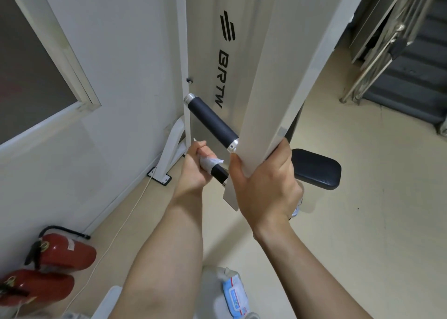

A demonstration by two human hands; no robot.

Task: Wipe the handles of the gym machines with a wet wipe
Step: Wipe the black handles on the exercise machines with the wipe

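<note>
A white machine arm (285, 76) slants down through the middle of the view, with two black handles sticking out to its left. The upper handle (212, 125) is bare, with silver end caps. My left hand (196, 171) is closed around the lower handle (219, 172), with a white wet wipe (210, 162) pressed between my fingers and the grip. Only a short black stretch of that handle shows. My right hand (266, 183) grips the lower end of the white arm from the right side.
A black padded seat (316, 168) sits behind my right hand. A pack of wet wipes (235, 297) lies below, near my body. Two red fire extinguishers (65, 253) lie on the floor at lower left. A wall with a window is at left, a staircase (411, 76) at right.
</note>
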